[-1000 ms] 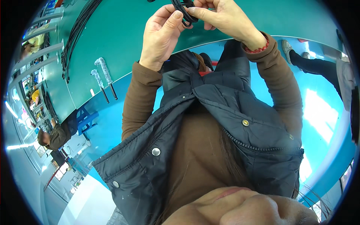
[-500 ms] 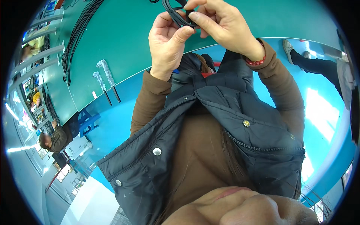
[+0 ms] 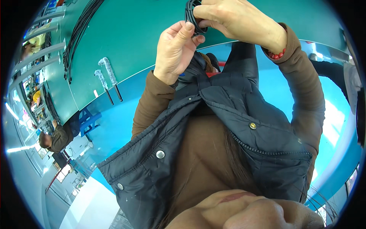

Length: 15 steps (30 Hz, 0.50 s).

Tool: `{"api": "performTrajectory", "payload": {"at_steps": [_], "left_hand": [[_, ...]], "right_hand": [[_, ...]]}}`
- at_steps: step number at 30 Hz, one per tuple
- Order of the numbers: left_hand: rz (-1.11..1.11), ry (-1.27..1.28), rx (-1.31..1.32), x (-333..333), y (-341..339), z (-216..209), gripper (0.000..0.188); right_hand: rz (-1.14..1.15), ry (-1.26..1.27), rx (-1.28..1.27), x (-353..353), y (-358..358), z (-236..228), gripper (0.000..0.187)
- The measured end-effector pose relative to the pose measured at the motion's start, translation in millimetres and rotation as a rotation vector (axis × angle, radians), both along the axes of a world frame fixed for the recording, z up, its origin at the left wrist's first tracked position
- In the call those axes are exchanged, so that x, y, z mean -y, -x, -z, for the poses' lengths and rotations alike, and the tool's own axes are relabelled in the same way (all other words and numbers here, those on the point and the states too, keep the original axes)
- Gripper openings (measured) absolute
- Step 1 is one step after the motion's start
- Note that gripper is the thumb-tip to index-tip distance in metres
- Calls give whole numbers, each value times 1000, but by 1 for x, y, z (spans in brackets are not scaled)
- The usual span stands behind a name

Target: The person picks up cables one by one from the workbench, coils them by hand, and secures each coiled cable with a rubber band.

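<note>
Over green tabletop (image 3: 126, 36), black coil (image 3: 189, 14) sits between left hand (image 3: 174, 49) and right hand (image 3: 240, 19).

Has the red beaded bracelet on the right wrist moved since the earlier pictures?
Yes. Against the larger black-handled tool on the green table, the red beaded bracelet is now farther right.
</note>
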<state>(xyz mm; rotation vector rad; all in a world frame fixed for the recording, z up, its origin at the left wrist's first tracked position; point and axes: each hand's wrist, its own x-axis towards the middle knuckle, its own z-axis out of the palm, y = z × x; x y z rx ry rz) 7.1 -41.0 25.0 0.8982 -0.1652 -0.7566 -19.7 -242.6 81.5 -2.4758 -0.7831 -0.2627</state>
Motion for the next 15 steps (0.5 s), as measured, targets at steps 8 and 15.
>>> {"api": "performTrajectory", "payload": {"at_steps": [8, 15], "left_hand": [[110, 69, -1, -7, 2, 4, 32], [43, 16, 43, -4, 5, -5, 22]], "right_hand": [[-187, -345, -93, 5, -1, 6, 13], [-111, -157, 9, 3, 3, -4, 11]]}}
